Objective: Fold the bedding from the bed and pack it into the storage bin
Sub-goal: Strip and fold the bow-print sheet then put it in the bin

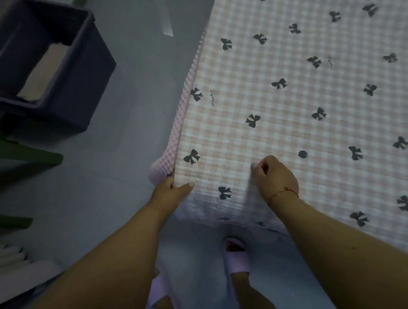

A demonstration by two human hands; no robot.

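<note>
Left hand (173, 188) pinching the near-left corner of the quilt (301, 101), right hand (275, 177) curled into its cloth just beside, quilt running long, away from both along the bed, bin (82, 69) open, well left.

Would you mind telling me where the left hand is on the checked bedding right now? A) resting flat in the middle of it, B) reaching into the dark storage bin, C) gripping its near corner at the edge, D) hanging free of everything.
C: the left hand grips the near corner of the checked bedding, thumb on top, while the right hand pinches the fabric beside it.
</note>
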